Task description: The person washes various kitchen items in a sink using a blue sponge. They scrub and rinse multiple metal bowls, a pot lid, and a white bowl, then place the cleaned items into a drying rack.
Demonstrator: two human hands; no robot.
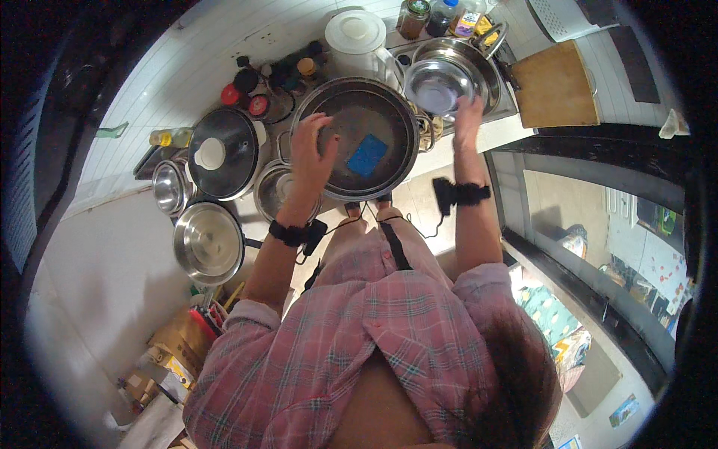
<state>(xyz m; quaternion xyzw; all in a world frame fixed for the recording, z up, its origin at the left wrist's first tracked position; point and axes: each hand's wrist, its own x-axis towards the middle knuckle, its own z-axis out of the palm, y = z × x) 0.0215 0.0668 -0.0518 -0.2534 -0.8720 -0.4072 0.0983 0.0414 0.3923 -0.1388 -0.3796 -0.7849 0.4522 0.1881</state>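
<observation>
A large round metal pan [387, 120] with a dark interior and side handles stands before me. Inside it lies a blue sponge [367, 155]. My left hand [314, 149] hovers over the pan's left side, fingers apart, with nothing in it. At the right, my right hand [470, 118] grips the rim of a small shiny bowl [437, 87]. That bowl is tilted and overlaps the front of a larger metal basin [487, 70] at the sink; whether they touch cannot be seen. Both wrists wear black bands with cables.
Left of the pan are a dark lidded pot [238, 168], a steel frying pan [207, 241] and a small steel bowl [167, 188]. A white pitcher [353, 50] stands behind. Jars [414, 19] line the back right. A wooden cutting board [552, 84] is beside the sink.
</observation>
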